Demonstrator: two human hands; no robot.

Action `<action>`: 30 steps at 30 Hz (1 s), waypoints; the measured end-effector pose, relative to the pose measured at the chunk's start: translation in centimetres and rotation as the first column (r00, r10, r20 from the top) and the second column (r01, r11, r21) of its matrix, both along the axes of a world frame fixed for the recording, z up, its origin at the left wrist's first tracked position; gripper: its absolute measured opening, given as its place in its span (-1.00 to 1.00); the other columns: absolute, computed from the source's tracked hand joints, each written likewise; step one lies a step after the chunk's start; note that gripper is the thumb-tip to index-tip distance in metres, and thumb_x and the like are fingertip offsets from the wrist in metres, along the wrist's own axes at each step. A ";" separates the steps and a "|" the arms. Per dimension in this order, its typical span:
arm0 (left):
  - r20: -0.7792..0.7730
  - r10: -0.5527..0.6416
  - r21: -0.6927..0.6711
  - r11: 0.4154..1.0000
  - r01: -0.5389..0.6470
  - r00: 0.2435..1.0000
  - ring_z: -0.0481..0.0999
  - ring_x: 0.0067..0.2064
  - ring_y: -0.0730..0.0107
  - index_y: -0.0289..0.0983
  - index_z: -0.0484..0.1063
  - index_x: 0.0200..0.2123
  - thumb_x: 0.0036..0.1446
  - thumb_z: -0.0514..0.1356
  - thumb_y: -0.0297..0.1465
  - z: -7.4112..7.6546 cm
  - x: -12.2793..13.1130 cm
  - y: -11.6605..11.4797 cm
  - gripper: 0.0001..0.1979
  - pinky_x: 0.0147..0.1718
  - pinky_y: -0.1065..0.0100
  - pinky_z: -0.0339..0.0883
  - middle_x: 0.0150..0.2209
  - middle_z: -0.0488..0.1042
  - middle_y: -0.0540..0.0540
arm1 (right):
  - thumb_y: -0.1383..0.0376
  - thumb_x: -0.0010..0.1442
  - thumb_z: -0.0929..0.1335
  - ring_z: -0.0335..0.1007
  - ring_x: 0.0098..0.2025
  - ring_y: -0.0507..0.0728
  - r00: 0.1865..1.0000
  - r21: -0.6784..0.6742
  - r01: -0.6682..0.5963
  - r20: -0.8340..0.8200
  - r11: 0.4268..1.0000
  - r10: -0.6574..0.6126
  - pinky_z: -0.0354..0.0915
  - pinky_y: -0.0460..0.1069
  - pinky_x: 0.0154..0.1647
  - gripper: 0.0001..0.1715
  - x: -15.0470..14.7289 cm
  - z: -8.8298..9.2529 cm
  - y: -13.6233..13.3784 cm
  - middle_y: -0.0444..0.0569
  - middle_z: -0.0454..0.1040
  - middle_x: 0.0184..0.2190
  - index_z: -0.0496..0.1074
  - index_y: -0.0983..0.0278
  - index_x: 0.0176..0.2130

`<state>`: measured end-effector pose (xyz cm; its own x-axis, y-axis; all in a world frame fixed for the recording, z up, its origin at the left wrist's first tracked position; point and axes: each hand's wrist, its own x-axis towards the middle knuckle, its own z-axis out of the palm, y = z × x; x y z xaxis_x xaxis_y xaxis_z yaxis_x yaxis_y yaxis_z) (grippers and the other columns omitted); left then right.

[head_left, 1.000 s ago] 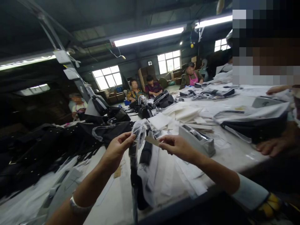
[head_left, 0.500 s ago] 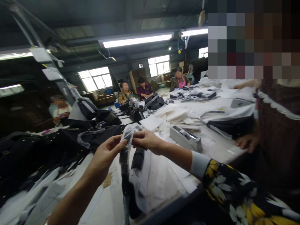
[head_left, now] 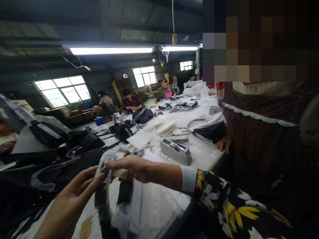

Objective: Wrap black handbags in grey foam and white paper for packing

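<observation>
A black bag strap (head_left: pixel 101 196) wrapped in clear plastic film rises in front of me. My left hand (head_left: pixel 77 191) pinches its upper part from the left, thumb and fingers closed on the film. From the other side, my right hand (head_left: pixel 136 168) presses its fingertips to the wrapped strap near the top. Under those fingers a small beige piece (head_left: pixel 121 173) shows; what it is I cannot tell. Another black strap section (head_left: pixel 125 192), partly in film, stands just right of the first. The bag below is mostly out of frame.
A grey tape dispenser (head_left: pixel 175 152) stands beyond my right forearm, near white paper sheets (head_left: pixel 159 127). Black bags (head_left: pixel 74 166) crowd the left side. At the right, a person in a brown apron (head_left: pixel 259 132) rests a hand by a film-covered bag (head_left: pixel 208 131). Several people sit farther back.
The view has swung right, so the hands and strap appear lower and farther left. My right fingers have moved over the front of the strap, beside my left thumb.
</observation>
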<state>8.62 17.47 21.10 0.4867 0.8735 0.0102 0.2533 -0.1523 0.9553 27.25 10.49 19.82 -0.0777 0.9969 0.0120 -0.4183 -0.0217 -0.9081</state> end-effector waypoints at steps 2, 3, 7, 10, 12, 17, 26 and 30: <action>0.025 0.011 0.024 1.000 -0.011 1.000 0.47 0.14 -0.08 -0.06 0.45 0.04 -0.18 0.42 0.06 -0.3 0.0 0.2 -0.31 -0.08 0.24 0.51 0.03 0.56 -0.08 | 0.02 -0.24 0.62 0.28 -0.42 -0.03 0.998 0.024 0.056 0.035 0.998 -0.057 0.10 -0.12 -0.40 -0.50 -0.6 0.0 0.1 -0.18 0.43 -0.46 0.53 0.28 -0.39; 0.038 0.008 0.036 0.999 -0.009 0.999 0.43 0.18 -0.10 -0.04 0.45 0.04 -0.17 0.41 0.05 -0.4 0.1 0.2 -0.32 -0.02 0.20 0.48 0.09 0.52 -0.08 | 0.03 -0.27 0.63 0.23 -0.45 -0.04 0.996 0.025 0.081 0.029 0.996 -0.081 0.07 -0.12 -0.42 -0.49 -0.9 0.1 0.1 -0.20 0.42 -0.49 0.53 0.28 -0.42; 0.122 0.056 0.036 0.997 -0.061 0.991 0.29 0.28 -0.10 0.10 0.24 0.24 -0.10 0.43 -0.04 -0.5 0.8 -0.4 -0.18 0.20 0.03 0.26 0.33 0.24 -0.09 | 0.04 -0.30 0.63 0.12 -0.53 -0.06 0.987 0.026 0.142 -0.076 0.990 -0.140 -0.01 -0.11 -0.49 -0.52 -1.9 0.2 -0.1 -0.22 0.37 -0.57 0.52 0.30 -0.50; 0.220 0.118 -0.021 0.993 -0.116 0.968 0.31 0.28 -0.03 0.15 -0.10 0.38 -0.08 0.45 -0.14 -0.4 1.2 -1.3 0.06 0.21 0.01 0.22 0.32 0.21 -0.19 | 0.05 -0.26 0.62 0.16 -0.52 -0.06 0.983 0.027 0.158 -0.096 0.987 -0.154 0.03 -0.11 -0.48 -0.54 -2.2 0.1 -0.3 -0.20 0.39 -0.57 0.54 0.31 -0.49; 0.268 0.109 -0.063 0.993 -0.095 0.957 0.39 0.22 0.04 0.15 -0.18 0.39 -0.07 0.46 -0.19 -0.4 1.3 -1.8 0.11 0.15 0.08 0.29 0.20 0.34 -0.19 | 0.03 -0.20 0.61 0.17 -0.51 -0.06 0.984 0.033 0.177 -0.040 0.984 -0.176 0.05 -0.11 -0.47 -0.54 -2.2 0.0 -0.5 -0.19 0.41 -0.56 0.56 0.33 -0.45; 0.341 0.084 -0.058 0.996 -0.068 0.936 0.52 0.06 0.20 0.09 -0.12 0.39 -0.05 0.46 -0.24 0.0 1.0 -2.5 0.07 0.08 0.22 0.33 -0.08 0.52 -0.05 | 0.05 -0.04 0.57 0.39 -0.35 -0.03 0.986 0.032 0.061 -0.159 0.998 -0.055 0.28 -0.09 -0.17 -0.56 -1.4 -0.4 -1.3 -0.10 0.54 -0.37 0.57 0.35 -0.30; 0.352 -0.056 0.035 0.998 0.047 0.934 0.52 0.05 0.14 -0.24 0.49 0.06 -0.05 0.45 -0.26 1.0 0.1 -2.0 -0.43 0.06 0.27 0.31 -0.05 0.59 -0.16 | 0.30 0.09 0.53 0.50 -0.01 0.07 0.933 0.127 0.057 -0.359 0.990 -0.007 0.26 -0.04 0.20 -0.64 -2.7 -2.2 -1.8 0.03 0.58 -0.08 0.58 0.32 -0.09; 0.319 -0.139 0.096 0.989 0.114 0.938 0.52 0.07 0.11 -0.24 0.57 -0.03 -0.02 0.44 -0.28 2.0 -0.5 -2.3 -0.55 0.09 0.26 0.30 -0.02 0.60 -0.15 | 0.13 0.10 0.53 0.48 0.02 0.11 0.959 0.187 0.123 -0.274 0.975 -0.069 0.26 0.02 0.21 -0.58 -4.4 -1.6 -1.9 0.01 0.56 -0.04 0.58 0.26 -0.07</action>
